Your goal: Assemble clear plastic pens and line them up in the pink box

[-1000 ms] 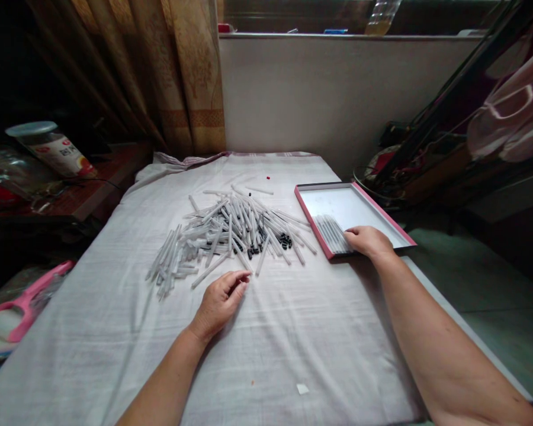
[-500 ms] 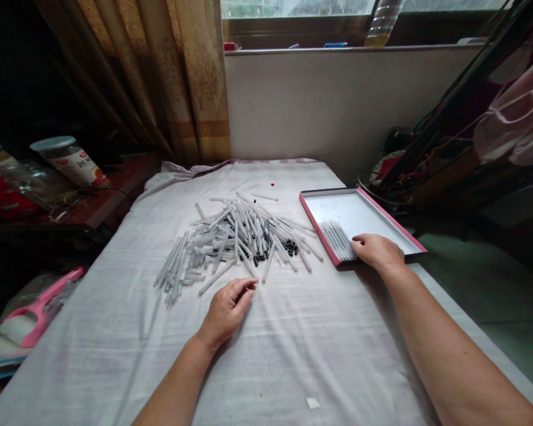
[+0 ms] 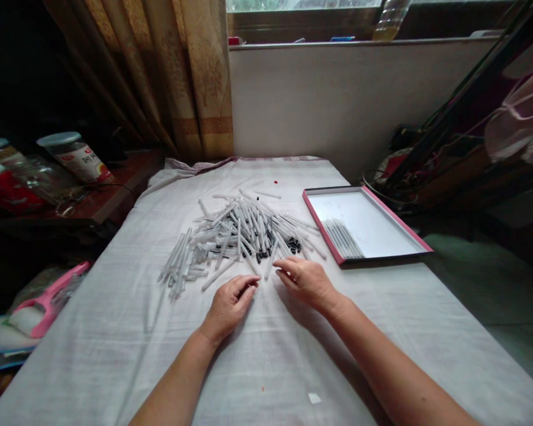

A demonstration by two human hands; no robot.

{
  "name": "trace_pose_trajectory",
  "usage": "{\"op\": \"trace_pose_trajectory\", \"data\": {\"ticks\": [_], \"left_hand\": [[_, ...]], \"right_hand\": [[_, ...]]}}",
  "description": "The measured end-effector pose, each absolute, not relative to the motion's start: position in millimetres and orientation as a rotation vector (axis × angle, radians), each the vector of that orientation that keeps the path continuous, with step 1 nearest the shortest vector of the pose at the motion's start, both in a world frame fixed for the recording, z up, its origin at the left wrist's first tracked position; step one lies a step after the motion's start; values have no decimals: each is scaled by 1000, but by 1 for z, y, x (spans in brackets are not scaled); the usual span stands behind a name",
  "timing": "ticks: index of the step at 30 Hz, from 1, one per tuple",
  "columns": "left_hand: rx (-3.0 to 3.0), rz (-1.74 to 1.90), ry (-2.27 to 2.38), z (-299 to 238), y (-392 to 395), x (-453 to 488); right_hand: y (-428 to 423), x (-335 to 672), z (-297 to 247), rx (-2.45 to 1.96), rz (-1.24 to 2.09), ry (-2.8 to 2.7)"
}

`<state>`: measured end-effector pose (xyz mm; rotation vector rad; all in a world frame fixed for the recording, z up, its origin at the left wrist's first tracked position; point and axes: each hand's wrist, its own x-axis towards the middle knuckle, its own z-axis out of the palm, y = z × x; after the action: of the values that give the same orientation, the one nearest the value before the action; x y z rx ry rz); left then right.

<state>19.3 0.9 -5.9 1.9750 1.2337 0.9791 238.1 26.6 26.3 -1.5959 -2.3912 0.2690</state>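
A heap of translucent white pen barrels (image 3: 249, 228) lies on the cloth, with small black caps (image 3: 295, 245) at its right side. My left hand (image 3: 231, 303) rests just in front of the heap, its fingers curled towards the thumb; whatever may be between them is hidden. Close to its right, my right hand (image 3: 308, 284) hovers over the front edge of the heap, thumb and fingers apart and nothing visible between them. Farther right lies a shallow pink-edged box lid (image 3: 382, 228), holding a row of pens (image 3: 343, 239) side by side along its left part.
A white cloth (image 3: 266, 349) covers the table. A tiny red piece (image 3: 276, 182) lies behind the heap, and a white scrap (image 3: 314, 398) near the front. Pink scissors (image 3: 48, 307) and lidded jars (image 3: 82, 157) stand off to the left. A wall (image 3: 293, 100) rises behind.
My right hand has left the row of pens in the box lid and moved left to the front of the heap. My left hand has stayed in about the same place.
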Motion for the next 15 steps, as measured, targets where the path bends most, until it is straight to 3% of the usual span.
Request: {"op": "trace_pose_trajectory", "data": {"ticks": [7, 15], "left_hand": [[1965, 972, 1221, -6, 1, 20], [2018, 967, 1211, -5, -1, 18]], "right_hand": [[21, 204, 25, -1741, 200, -2459], [17, 215, 16, -1900, 132, -2147]]}}
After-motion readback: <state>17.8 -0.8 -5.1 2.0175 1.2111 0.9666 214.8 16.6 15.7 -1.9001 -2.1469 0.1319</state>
